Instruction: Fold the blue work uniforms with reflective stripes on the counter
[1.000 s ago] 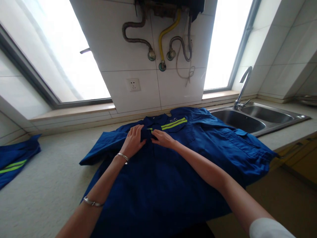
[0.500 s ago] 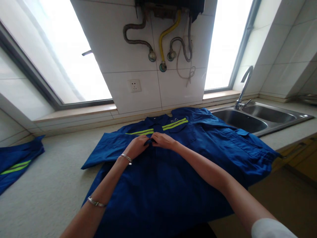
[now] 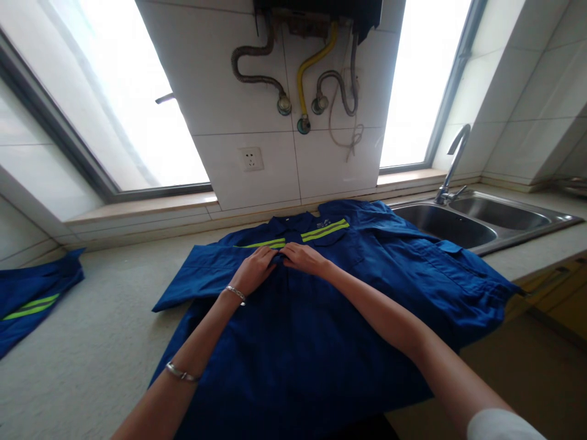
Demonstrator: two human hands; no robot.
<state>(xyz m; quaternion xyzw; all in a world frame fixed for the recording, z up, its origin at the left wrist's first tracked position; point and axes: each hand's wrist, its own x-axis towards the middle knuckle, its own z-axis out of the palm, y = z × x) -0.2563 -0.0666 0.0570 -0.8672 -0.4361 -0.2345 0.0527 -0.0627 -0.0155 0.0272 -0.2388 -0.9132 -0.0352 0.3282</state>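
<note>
A blue work jacket (image 3: 330, 342) with yellow-green and grey reflective strips lies spread over the counter, its collar toward the wall and its lower part hanging over the front edge. At the middle of its chest, my left hand (image 3: 255, 269) is closed on the front placket. My right hand (image 3: 302, 258) pinches the same placket just beside it, the fingertips of both hands nearly meeting. Whatever lies between the fingertips is hidden. One sleeve (image 3: 197, 275) is folded in at the left; the other stretches right, toward the sink.
Another blue garment (image 3: 36, 299) with a reflective strip lies at the counter's left end. To the right is a double steel sink (image 3: 477, 244) with a tall faucet (image 3: 452, 162). A wall socket (image 3: 251, 159), hoses and a yellow pipe (image 3: 302, 73) are on the tiled wall.
My left hand's fingers have flattened and shifted slightly at the placket. My right hand stays almost in place. The jacket lies as before.
</note>
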